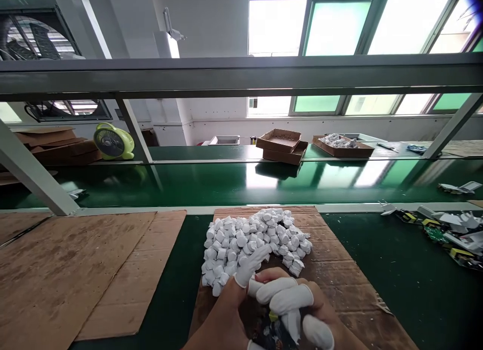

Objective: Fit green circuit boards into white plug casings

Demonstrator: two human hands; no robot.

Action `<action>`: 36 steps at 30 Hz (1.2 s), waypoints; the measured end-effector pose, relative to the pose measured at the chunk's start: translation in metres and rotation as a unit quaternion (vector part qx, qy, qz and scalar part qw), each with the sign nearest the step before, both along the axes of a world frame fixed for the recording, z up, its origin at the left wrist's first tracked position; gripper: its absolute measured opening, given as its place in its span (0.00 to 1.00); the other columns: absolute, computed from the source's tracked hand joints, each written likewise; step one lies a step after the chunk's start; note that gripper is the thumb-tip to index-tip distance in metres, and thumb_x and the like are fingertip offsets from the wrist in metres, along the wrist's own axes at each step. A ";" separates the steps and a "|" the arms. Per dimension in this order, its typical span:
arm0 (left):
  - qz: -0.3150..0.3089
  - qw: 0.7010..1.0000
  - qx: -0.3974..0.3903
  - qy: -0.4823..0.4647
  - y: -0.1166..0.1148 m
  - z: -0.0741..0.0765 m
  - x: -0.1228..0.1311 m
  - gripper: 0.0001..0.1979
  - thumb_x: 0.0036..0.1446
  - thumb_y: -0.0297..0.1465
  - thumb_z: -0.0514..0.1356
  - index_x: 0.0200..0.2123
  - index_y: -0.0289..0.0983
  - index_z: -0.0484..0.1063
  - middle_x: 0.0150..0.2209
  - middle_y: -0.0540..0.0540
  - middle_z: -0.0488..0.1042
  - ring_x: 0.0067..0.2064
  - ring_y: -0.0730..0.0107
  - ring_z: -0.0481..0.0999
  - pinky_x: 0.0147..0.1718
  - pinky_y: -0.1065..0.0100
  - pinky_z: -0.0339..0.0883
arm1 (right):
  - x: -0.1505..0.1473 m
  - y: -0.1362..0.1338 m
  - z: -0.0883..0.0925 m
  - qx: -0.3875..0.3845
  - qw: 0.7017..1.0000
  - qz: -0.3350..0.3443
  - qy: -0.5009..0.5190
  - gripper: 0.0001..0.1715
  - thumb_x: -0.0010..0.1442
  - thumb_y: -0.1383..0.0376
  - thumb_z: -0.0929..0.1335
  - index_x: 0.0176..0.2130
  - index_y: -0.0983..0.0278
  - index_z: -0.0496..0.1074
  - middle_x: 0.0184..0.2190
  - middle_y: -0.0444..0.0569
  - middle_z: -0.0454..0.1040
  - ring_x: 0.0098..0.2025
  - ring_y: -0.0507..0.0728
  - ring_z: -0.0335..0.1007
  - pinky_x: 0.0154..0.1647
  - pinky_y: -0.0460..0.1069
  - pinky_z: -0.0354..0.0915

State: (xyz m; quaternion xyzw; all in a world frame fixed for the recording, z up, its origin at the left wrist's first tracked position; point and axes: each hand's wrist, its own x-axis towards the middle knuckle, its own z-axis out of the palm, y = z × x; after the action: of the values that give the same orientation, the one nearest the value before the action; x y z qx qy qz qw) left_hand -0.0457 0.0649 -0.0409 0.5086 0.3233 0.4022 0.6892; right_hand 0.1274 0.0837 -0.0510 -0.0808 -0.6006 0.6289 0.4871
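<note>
Your left hand point(234, 295) has its capped forefinger stretched out, the tip touching the near edge of the pile of white caps point(256, 238). How its other fingers stand cannot be told. Your right hand point(302, 305) has its fingers point(290, 298) curled close together over a small dark part point(273, 331), which sits low between your two hands, just above the cardboard point(339, 269) on the table point(400, 294).

This looks like the picking step: the part is gripped and one cap is being singled out. The caps lie heaped and touching, so taking one calls for a fine pinch at the pile's edge without dragging its neighbours. The right hand needs to keep the part steady.
</note>
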 end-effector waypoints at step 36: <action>-0.028 0.992 -0.021 -0.120 -0.008 -0.007 0.006 0.48 0.24 0.32 0.77 0.54 0.43 0.64 0.55 0.42 0.64 0.59 0.48 0.60 0.58 0.55 0.55 | 0.003 -0.003 -0.006 -0.137 0.988 0.070 -0.004 0.21 0.62 0.50 0.62 0.45 0.56 0.76 0.46 0.50 0.74 0.54 0.62 0.65 0.57 0.57 0.58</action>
State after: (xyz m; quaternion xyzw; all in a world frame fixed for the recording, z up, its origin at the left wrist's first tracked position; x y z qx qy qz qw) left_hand -0.0395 0.0574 -0.0480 0.4508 0.2325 0.4341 0.7445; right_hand 0.1303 0.0809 -0.0566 -0.1070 -0.5150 0.7374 0.4238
